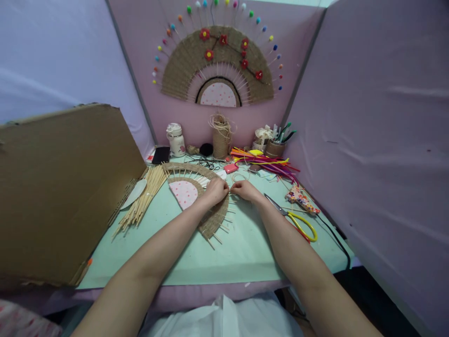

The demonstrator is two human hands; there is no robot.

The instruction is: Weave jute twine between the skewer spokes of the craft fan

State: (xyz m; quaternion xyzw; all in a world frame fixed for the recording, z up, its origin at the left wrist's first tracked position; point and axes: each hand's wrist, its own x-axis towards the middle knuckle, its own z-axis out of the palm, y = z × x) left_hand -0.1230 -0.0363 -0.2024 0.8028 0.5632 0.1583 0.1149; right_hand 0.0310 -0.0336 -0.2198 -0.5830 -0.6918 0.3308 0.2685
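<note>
A half-round woven fan (pixel 215 222) of brown twine on thin sticks lies turned sideways on the table, its stick ends poking past the outer edge. At its base is a white half-circle with pink dots (pixel 184 193). My left hand (pixel 216 189) rests over the woven band, its fingers closed at the outer edge. Just right of it, my right hand (pixel 244 189) is pinched close to the same edge; what sits between its fingertips is too small to make out. A thin loop of twine (pixel 242 177) lies just behind the right hand.
Yellow-handled scissors (pixel 302 224) and a flower-patterned glue gun (pixel 301 199) with a black cord lie right. Left are bundled sticks (pixel 143 199) and a cardboard sheet (pixel 70 187). Behind stand a twine spool (pixel 220 140), a white bottle (pixel 176 140) and colourful pipe cleaners (pixel 266 164). A finished fan (pixel 175 70) hangs above.
</note>
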